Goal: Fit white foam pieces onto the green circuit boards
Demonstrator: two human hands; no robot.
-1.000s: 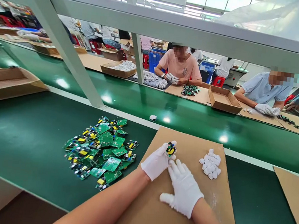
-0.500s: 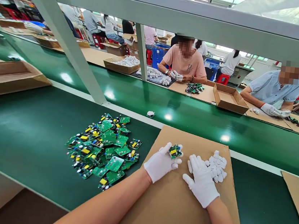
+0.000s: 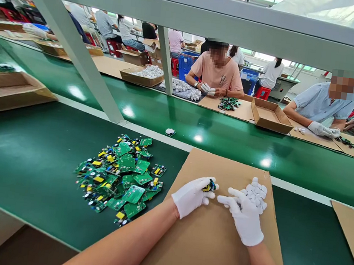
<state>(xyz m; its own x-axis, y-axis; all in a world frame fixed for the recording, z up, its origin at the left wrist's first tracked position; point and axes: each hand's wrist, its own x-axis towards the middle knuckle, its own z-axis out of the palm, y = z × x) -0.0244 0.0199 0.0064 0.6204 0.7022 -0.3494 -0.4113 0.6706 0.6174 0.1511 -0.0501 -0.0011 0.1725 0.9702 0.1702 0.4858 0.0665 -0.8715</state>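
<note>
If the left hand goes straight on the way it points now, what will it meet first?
Probably the right hand, whose fingertips lie just ahead of the left hand and its board. The white pieces come right behind. Depth is unclear, so they could come first.

electronics assembly line: conveyor belt [image 3: 227, 143], circuit boards [image 3: 120, 175]

Green boards [image 3: 120, 177] flecked yellow, white caps [image 3: 257, 192], brown cardboard [image 3: 201, 247], dark green belt [image 3: 31, 162]; held board [image 3: 210, 185] apparently yellow-blue.
</note>
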